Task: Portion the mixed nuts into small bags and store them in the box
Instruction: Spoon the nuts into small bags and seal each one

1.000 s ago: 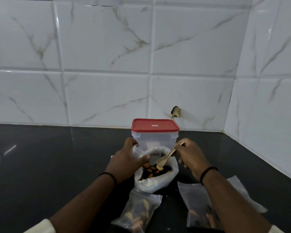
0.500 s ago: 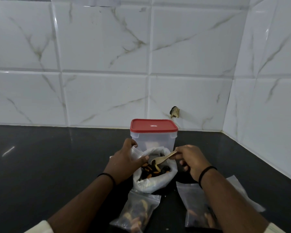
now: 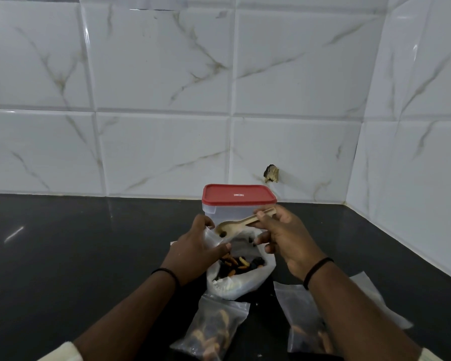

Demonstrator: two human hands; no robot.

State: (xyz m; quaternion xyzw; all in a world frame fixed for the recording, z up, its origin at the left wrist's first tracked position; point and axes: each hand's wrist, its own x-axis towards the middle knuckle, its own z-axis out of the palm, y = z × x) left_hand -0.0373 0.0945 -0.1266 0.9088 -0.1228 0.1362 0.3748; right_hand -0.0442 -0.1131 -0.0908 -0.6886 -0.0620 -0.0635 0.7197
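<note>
A large white bag (image 3: pixel 241 284) stands open on the black counter (image 3: pixel 76 256) with mixed nuts (image 3: pixel 238 264) inside. My left hand (image 3: pixel 194 247) grips a small clear bag (image 3: pixel 211 237) at the large bag's left rim. My right hand (image 3: pixel 284 237) holds a wooden spoon (image 3: pixel 238 225) level above the bags, its bowl at the small bag's mouth. Behind them stands a clear box with a red lid (image 3: pixel 238 195), closed. Two filled small bags lie in front, one (image 3: pixel 212 332) at centre and one (image 3: pixel 306 324) partly under my right forearm.
White marble tiles form the back wall and the right wall, meeting at a corner (image 3: pixel 354 178). A chipped hole (image 3: pixel 271 173) shows in the back tile behind the box. An empty clear bag (image 3: pixel 375 298) lies at the right, beside my forearm.
My right hand has lifted the spoon out of the large bag and swung it up and left, level at the small bag's mouth. My left hand kept its grip.
</note>
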